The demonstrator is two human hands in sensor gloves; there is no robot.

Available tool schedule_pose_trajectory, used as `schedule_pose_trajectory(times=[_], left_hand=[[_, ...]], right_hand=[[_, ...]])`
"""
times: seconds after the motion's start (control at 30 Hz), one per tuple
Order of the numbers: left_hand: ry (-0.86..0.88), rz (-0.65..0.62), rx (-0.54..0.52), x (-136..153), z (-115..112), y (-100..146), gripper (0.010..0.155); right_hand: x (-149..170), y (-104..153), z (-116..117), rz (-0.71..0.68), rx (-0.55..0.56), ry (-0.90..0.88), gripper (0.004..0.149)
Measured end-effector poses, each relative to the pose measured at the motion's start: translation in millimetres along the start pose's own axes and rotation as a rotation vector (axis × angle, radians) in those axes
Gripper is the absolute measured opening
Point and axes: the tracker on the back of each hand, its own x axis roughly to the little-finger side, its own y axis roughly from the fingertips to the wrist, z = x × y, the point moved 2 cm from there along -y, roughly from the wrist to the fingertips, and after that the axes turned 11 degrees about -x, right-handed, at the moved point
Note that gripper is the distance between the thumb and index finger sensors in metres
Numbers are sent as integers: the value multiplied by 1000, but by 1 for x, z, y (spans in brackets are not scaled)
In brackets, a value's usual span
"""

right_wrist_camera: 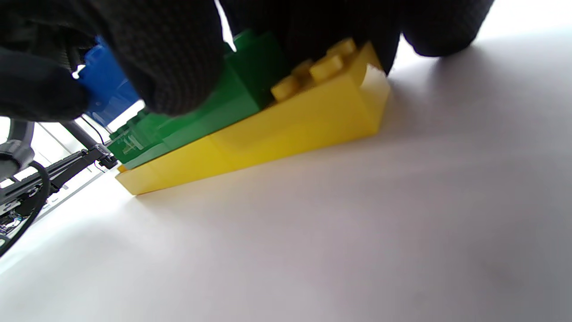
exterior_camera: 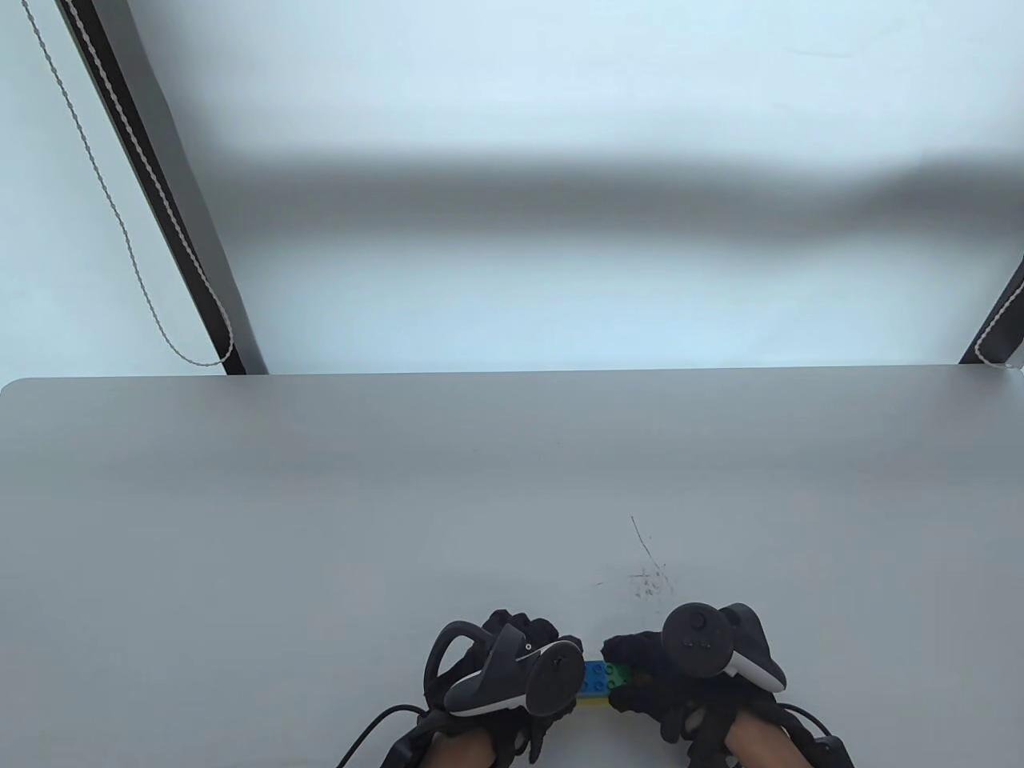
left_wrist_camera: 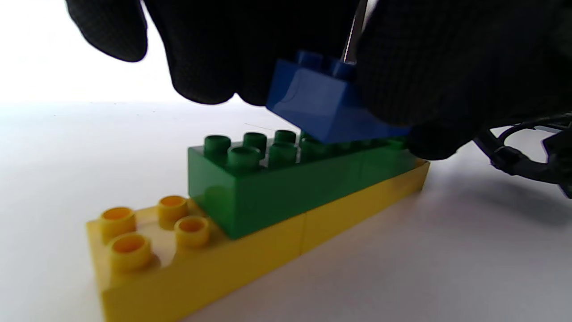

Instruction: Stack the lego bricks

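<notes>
While the small blue plastic lego brick (left_wrist_camera: 321, 105) sits tilted on the green plastic brick (left_wrist_camera: 268, 183), itself on long yellow bricks (left_wrist_camera: 201, 264) at the table (exterior_camera: 320, 520) near edge, left hand (exterior_camera: 512, 668) fingers pinch it. Right hand (exterior_camera: 680, 680) steadies the stack; grip unclear. Risk: pressing w/ tilt, studs jam or the stack skids.

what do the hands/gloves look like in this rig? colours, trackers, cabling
Both the left hand and the right hand wear black knit gloves. A black controller-shaped tracker with a ring and pale grey underside sits on the back of each. Black cables trail from both wrists; the forearms are bare.
</notes>
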Motion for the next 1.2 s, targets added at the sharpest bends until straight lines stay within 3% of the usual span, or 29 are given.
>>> schedule_pose_trajectory(times=[0.33, 0.67, 1.2], left_hand=[[40, 32, 19, 6, -7, -5, 63], [103, 46, 41, 11, -8, -7, 63], [206, 63, 111, 21, -15, -12, 63]], right_hand=[[-1, 0, 1, -10, 9, 14, 66], [-4, -1, 1, -21, 17, -24, 78], [-3, -3, 3, 5, 28, -102, 70]])
